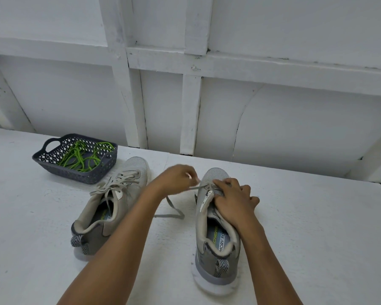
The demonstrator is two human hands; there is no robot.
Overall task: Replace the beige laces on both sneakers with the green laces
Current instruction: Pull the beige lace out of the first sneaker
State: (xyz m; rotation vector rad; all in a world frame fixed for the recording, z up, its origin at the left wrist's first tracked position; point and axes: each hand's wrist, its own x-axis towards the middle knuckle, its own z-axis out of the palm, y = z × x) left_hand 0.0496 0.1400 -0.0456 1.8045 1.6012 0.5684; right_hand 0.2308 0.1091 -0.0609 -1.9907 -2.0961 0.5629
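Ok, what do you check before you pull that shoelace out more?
1. The left hand pinches the flat beige lace: ok.
2. The right hand holds the grey mesh sneaker down: ok.
3. The lace's loose tail lies free on the white table: ok.
4. Lace fully out of the eyelets: not ok, it runs under the right hand.
5. The other grey sneaker unlaced: not ok, fully laced.
6. Bright green laces ready in the dark grey plastic basket: ok.

right sneaker insole (221, 241) — "MORY FO", left sneaker insole (109, 215) — lone "F"
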